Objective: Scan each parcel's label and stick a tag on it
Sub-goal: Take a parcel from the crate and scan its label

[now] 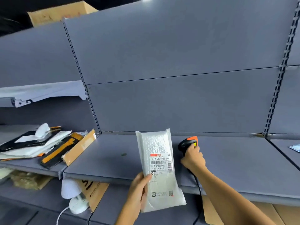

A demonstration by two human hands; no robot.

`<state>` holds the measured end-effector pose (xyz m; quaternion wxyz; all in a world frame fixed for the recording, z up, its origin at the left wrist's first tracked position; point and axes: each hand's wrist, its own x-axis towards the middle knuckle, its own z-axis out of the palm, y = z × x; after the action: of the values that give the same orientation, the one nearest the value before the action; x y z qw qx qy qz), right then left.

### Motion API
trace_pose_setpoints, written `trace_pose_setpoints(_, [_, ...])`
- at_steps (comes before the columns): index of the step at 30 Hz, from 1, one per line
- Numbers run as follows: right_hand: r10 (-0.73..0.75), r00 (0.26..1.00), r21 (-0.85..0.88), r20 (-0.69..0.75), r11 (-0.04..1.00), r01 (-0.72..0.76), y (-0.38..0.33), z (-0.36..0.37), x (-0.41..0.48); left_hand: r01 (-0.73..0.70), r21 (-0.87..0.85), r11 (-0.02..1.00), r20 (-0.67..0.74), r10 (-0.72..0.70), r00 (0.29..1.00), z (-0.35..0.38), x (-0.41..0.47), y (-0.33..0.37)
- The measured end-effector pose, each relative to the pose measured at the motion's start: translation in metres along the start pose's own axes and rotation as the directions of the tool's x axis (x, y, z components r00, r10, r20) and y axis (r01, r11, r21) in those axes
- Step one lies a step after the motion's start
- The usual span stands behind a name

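Observation:
My left hand [139, 190] holds a white bubble-wrap parcel [158, 169] upright by its left edge, in front of the grey shelf [235, 164]. Its white shipping label [160, 163], with barcodes, faces me. To the right, my right hand [193, 157] grips the handle of a black and orange barcode scanner [188, 142] resting on the shelf, its head turned toward the parcel. The scanner's black cable [198, 189] runs down over the shelf's front edge.
A pile of several parcels and a cardboard mailer [40, 146] lies on the shelf at left. Below it sit a small white fan [73, 195] and a brown box [95, 192]. Flat cardboard [243, 213] lies lower right. A paper item [295, 147] shows at the right edge.

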<state>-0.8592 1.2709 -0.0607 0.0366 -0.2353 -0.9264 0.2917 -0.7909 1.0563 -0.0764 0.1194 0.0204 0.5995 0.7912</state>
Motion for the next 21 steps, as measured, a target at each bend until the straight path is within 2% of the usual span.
trace_pose_setpoints(3, [0.055, 0.998, 0.143, 0.022, 0.988, -0.058, -0.001, -0.009, 0.006, -0.022, 0.004, 1.000, -0.014, 0.022, 1.000, -0.005, 0.005, 0.005])
trace_pose_setpoints(5, [0.034, 0.999, 0.351, 0.016, 0.936, -0.037, 0.008, -0.024, -0.006, -0.035, 0.006, 0.999, -0.001, 0.035, 0.999, -0.006, 0.010, 0.007])
trace_pose_setpoints(6, [0.015, 1.000, 0.483, 0.021, 0.875, -0.023, 0.014, -0.032, -0.018, -0.041, 0.000, 0.999, 0.000, 0.041, 0.999, -0.004, 0.012, 0.008])
trace_pose_setpoints(8, [-0.032, 0.999, 0.728, 0.030, 0.686, 0.001, 0.026, -0.048, -0.049, -0.061, -0.017, 0.998, 0.009, 0.061, 0.998, 0.008, 0.021, 0.009])
trace_pose_setpoints(10, [-0.104, 0.995, 0.855, -0.004, 0.516, 0.057, 0.034, -0.066, -0.088, -0.063, -0.036, 0.997, 0.025, 0.064, 0.998, 0.028, 0.032, 0.007])
trace_pose_setpoints(13, [-0.208, 0.978, 0.896, -0.004, 0.433, 0.096, 0.034, -0.087, -0.139, -0.043, -0.058, 0.997, 0.057, 0.046, 0.997, 0.062, 0.046, 0.000])
trace_pose_setpoints(16, [-0.206, 0.978, 0.923, 0.019, 0.380, 0.062, 0.037, -0.096, -0.163, -0.076, -0.091, 0.993, 0.154, 0.089, 0.984, 0.093, 0.050, -0.003])
trace_pose_setpoints(21, [-0.142, 0.989, 0.909, -0.029, 0.409, 0.085, 0.053, -0.102, -0.173, -0.085, -0.094, 0.992, 0.268, 0.107, 0.957, 0.125, 0.045, -0.002])
